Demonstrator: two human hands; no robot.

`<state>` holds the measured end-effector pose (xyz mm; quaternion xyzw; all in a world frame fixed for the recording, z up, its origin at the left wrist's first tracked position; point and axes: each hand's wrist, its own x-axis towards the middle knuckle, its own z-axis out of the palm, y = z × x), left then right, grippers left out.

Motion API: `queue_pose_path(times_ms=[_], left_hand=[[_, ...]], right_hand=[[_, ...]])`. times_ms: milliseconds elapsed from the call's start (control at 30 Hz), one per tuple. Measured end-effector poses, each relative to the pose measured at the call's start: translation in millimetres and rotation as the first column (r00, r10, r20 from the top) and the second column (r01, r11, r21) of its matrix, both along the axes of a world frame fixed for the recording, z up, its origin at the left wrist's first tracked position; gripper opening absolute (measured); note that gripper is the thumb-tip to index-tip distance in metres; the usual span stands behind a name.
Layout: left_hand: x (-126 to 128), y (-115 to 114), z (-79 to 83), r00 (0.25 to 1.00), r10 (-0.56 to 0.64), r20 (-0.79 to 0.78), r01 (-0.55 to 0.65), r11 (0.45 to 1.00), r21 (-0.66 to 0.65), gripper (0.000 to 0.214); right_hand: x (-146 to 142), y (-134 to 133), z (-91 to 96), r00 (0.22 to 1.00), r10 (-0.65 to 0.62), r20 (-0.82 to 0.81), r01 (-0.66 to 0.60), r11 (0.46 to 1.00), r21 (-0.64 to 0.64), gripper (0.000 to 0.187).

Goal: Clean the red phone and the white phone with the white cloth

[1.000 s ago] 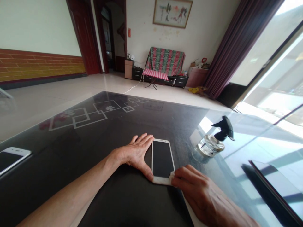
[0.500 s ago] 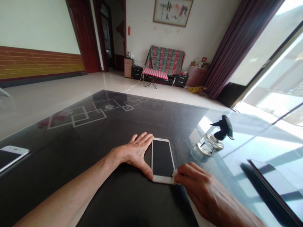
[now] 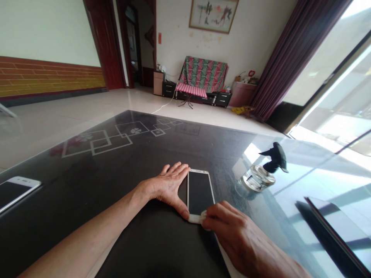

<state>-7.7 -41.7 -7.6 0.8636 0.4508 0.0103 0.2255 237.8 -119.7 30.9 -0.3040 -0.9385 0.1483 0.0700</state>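
Observation:
A white smartphone (image 3: 200,193) with a dark screen lies face up on the black tabletop. My left hand (image 3: 169,189) is spread along its left side, fingertips touching the top left corner and thumb at the bottom left corner. At the phone's bottom edge, my right hand (image 3: 232,227) is closed on a small white wad of cloth or tissue (image 3: 203,217), pressed against the lower right part. The fingers cover most of the wad and the phone's bottom right corner.
A clear spray bottle (image 3: 257,178) with a black trigger head stands right of the phone. Another white phone (image 3: 21,185) lies at the far left. A dark, thin flat object (image 3: 333,231) is at the right. The glossy table (image 3: 203,143) reflects the window.
My right hand has slid left along the phone's bottom edge with the white wad. The left hand keeps its place on the phone; the view has shifted slightly.

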Motion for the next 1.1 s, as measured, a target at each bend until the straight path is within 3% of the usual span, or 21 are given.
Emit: queue_pose_path(times_ms=[233,533,833,1100], left_hand=[[1.7,0.1,1.0,1.000,0.008,0.000,-0.008,1.000,-0.023,0.137],[-0.2,1.3,1.8,1.000,-0.009,0.009,0.009,1.000,-0.026,0.128],[-3.0,6.6,2.8,1.000,-0.024,0.011,0.024,0.999,-0.048,0.120],[-2.3,6.1,3.8,1.000,-0.016,0.011,0.017,0.998,-0.053,0.120]], right_hand=[[15.6,8.1,-3.9,0.999,-0.053,0.012,0.052,0.997,0.055,0.034],[-5.9,4.5,0.4,1.000,-0.021,0.001,0.021,1.000,-0.008,0.034],[-27.8,14.5,2.6,0.995,0.104,-0.004,-0.104,0.994,0.018,0.028],[0.3,23.9,-0.7,0.999,0.016,-0.040,-0.016,1.000,0.004,0.028]])
